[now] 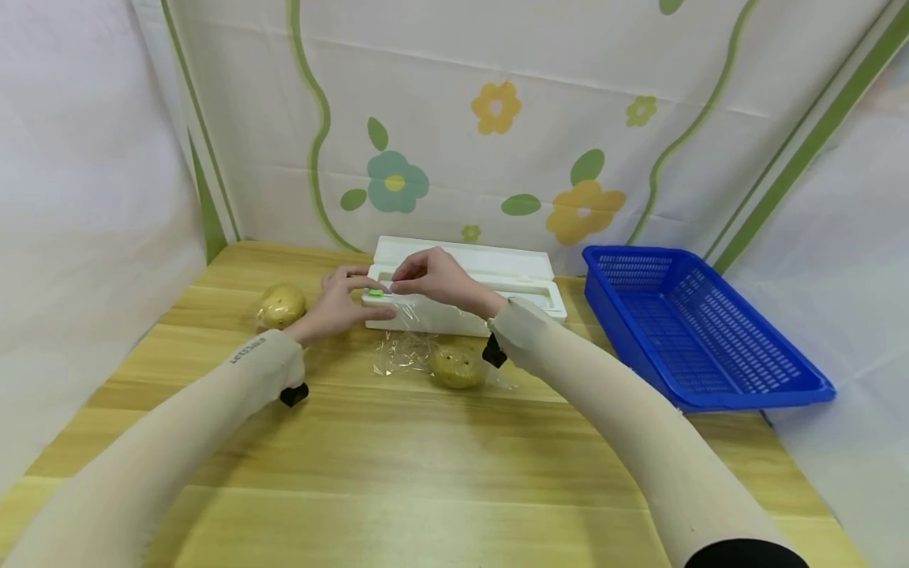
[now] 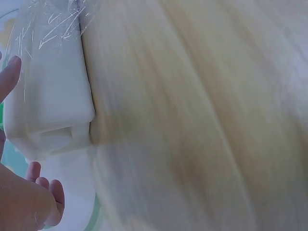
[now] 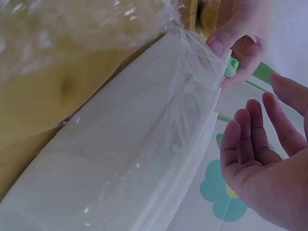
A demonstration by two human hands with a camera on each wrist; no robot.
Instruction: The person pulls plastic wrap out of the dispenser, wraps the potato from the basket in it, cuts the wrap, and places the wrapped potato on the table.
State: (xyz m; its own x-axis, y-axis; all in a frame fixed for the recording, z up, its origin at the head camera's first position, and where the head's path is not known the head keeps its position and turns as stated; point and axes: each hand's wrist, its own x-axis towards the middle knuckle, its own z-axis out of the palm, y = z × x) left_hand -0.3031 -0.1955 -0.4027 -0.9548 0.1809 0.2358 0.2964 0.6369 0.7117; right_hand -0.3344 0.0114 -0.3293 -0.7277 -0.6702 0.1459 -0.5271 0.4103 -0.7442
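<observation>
Fingers of the left hand (image 1: pixel 337 306) stand apart from its thumb about the left end of a white box (image 1: pixel 454 319), close to a green slider (image 1: pixel 375 293); whether they touch it we cannot tell. Just to the right, over the box, we see the right hand (image 1: pixel 442 280), its fingers lightly bent, with a small gap to the thumb in the right wrist view. Clear film (image 1: pixel 408 347) drapes over the box's near wall. On the near side we find a potato (image 1: pixel 458 368) amid that film. Behind, the box's lid (image 1: pixel 497 260) is raised. Farther out, we see a second potato (image 1: pixel 282 306) beside the left wrist and a blue basket (image 1: pixel 618 331) at the right of the wooden table (image 1: pixel 412 473).
</observation>
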